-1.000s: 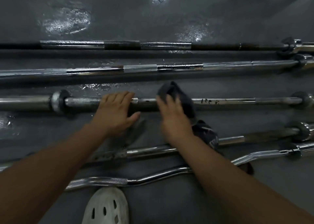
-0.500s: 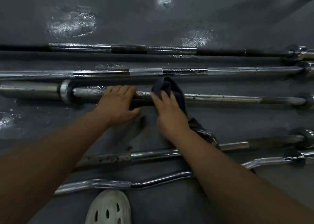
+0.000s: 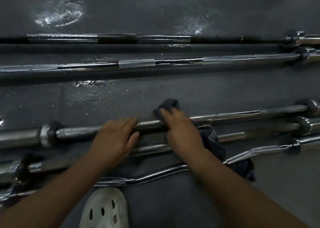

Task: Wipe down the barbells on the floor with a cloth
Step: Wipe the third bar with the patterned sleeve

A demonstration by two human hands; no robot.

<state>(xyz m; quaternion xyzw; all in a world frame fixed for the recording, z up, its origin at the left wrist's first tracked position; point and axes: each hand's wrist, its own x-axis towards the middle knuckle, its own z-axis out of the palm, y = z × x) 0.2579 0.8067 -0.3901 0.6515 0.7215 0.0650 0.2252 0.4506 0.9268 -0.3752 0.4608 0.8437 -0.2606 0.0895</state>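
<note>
Clamped by the right hand [image 3: 180, 129], the dark cloth [image 3: 168, 104] drapes over the shaft of the middle barbell [image 3: 78, 130], which lies on the grey floor [image 3: 225, 93] between other bars, while the left hand [image 3: 114, 137] rests with fingers extended on that shaft just beside it.

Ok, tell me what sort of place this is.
Probably a gym or weight room: several straight barbells lie side by side on a dark grey floor, an EZ curl bar lies nearest, and the right hand presses a dark cloth on one of them.
</note>
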